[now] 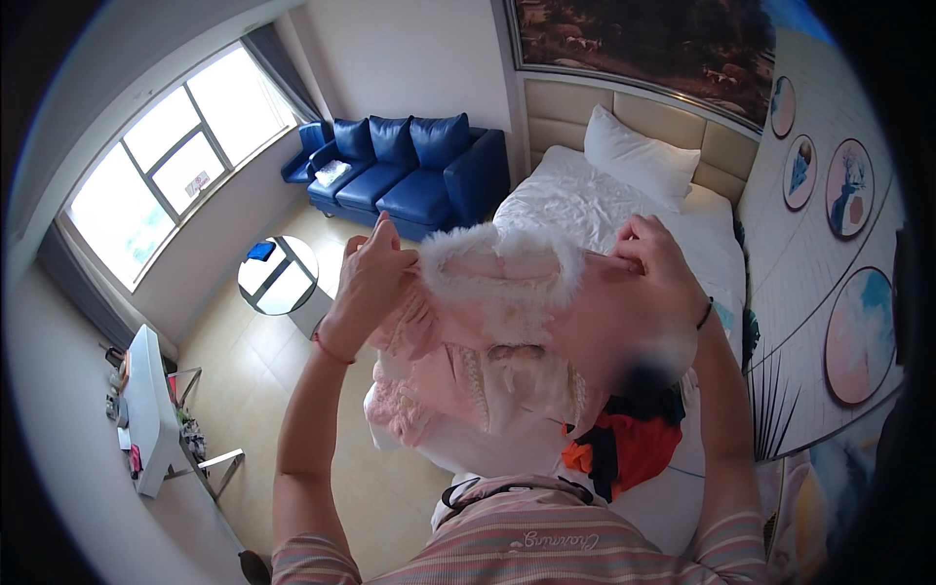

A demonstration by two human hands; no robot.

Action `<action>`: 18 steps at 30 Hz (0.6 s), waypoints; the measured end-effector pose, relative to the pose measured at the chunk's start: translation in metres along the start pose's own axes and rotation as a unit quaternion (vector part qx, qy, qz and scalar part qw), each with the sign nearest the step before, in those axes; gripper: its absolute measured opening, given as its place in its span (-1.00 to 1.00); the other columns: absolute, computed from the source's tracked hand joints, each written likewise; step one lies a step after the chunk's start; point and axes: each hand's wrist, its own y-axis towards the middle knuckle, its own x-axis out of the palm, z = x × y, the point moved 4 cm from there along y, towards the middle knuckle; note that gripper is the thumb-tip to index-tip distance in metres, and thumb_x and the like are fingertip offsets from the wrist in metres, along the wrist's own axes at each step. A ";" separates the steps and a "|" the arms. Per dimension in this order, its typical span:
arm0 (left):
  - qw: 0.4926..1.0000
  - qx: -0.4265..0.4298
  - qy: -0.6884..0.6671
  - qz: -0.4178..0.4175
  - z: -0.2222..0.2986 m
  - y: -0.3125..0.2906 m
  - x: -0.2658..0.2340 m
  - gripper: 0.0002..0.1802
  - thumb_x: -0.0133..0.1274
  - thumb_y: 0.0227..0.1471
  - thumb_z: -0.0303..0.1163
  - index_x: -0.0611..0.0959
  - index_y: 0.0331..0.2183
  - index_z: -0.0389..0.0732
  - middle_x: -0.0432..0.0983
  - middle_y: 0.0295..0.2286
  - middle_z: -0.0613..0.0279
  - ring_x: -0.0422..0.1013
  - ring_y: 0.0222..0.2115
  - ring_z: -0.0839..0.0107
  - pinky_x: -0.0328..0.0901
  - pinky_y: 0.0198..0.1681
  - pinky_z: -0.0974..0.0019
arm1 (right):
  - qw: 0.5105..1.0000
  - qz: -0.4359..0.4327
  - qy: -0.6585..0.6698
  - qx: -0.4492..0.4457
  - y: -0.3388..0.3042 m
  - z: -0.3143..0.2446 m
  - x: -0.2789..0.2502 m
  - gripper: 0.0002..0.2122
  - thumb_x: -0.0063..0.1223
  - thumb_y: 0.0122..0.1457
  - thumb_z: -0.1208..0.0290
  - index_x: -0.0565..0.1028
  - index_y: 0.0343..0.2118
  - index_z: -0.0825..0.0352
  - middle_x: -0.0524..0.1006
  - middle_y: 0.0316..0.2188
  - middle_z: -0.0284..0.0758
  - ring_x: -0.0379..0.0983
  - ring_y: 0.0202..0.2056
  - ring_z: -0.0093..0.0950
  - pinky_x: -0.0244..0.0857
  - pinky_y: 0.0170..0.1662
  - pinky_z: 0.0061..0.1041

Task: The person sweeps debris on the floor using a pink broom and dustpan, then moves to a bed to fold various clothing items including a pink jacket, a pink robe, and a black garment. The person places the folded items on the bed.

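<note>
A pink child's garment with a fluffy white fur collar (pixel 468 356) hangs in front of me, held up by both hands. My left hand (pixel 370 278) is closed on its left shoulder, beside the fur trim. On the other side, my right hand (pixel 663 263) pinches the right shoulder. White lace and beaded trim run down the front, and the lower part hangs above the bed. A smeared patch hides part of the garment's right side. Below it, red, black and orange clothes (pixel 643 444) lie heaped on the bed close to my body.
The white-sheeted bed (pixel 556 190) carries a pillow (pixel 639 156) by the headboard. A blue sofa (pixel 409 171) stands at the back, with a round glass table (pixel 280 292) in front of it. A white desk (pixel 156 409) is at the left; a decorated wall (pixel 809 253) bounds the right.
</note>
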 end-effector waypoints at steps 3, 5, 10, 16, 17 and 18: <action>0.986 -0.065 0.149 -0.047 0.007 0.004 0.018 -0.90 0.14 -0.17 -0.37 0.70 -0.48 -0.04 0.49 -0.46 0.12 0.49 -0.41 0.23 0.36 -0.33 0.19 | 0.992 0.018 -0.124 -0.021 0.008 -0.016 0.007 -0.93 0.20 -0.17 0.53 0.56 -0.55 0.35 0.40 -0.53 -0.27 0.37 -0.45 -0.25 0.31 -0.34 -0.34; 0.962 -0.155 0.157 -0.163 0.001 0.006 0.035 -0.91 0.14 -0.16 -0.37 0.69 -0.48 -0.06 0.52 -0.54 0.09 0.52 -0.45 0.19 0.39 -0.36 0.18 | 0.987 -0.032 -0.152 0.029 0.010 -0.014 0.012 -0.94 0.16 -0.18 0.54 0.56 -0.57 0.34 0.43 -0.50 -0.23 0.42 -0.42 -0.20 0.33 -0.31 -0.27; 0.845 -0.247 -0.339 -0.332 -0.008 0.027 0.047 -0.69 -0.19 0.08 -0.62 0.58 -0.17 -0.31 0.60 -0.41 0.11 0.57 -0.36 0.38 0.45 -0.40 0.43 | 0.972 -0.145 -0.137 0.126 0.015 0.018 0.015 -0.93 0.10 -0.16 0.51 0.54 -0.57 0.36 0.53 -0.43 -0.11 0.48 -0.33 -0.13 0.36 -0.25 -0.21; 0.856 -0.145 -0.432 -0.244 -0.051 0.034 0.099 -0.67 -0.17 0.17 -0.56 0.49 -0.03 -0.26 0.49 -0.13 0.12 0.46 -0.13 0.37 0.42 -0.11 0.34 | 0.984 -0.117 -0.080 0.111 0.022 0.032 0.012 -0.83 0.10 -0.10 0.52 0.50 -0.39 0.41 0.52 -0.44 -0.05 0.49 -0.34 -0.12 0.35 -0.27 -0.30; 0.830 -0.158 -0.478 -0.242 -0.045 0.037 0.098 -0.67 -0.16 0.18 -0.54 0.48 -0.01 -0.25 0.49 -0.13 0.12 0.45 -0.11 0.37 0.40 -0.08 0.33 | 0.985 -0.119 -0.065 0.108 0.023 0.037 0.011 -0.82 0.10 -0.07 0.54 0.49 -0.34 0.41 0.54 -0.42 -0.07 0.51 -0.33 -0.18 0.37 -0.26 -0.34; 0.800 -0.169 -0.524 -0.238 -0.033 0.041 0.088 -0.66 -0.14 0.18 -0.51 0.46 0.01 -0.24 0.48 -0.12 0.13 0.43 -0.09 0.38 0.38 -0.05 0.32 | 0.986 -0.122 -0.051 0.105 0.023 0.040 0.008 -0.80 0.10 -0.04 0.57 0.49 -0.30 0.41 0.55 -0.40 -0.09 0.53 -0.32 -0.23 0.38 -0.25 -0.39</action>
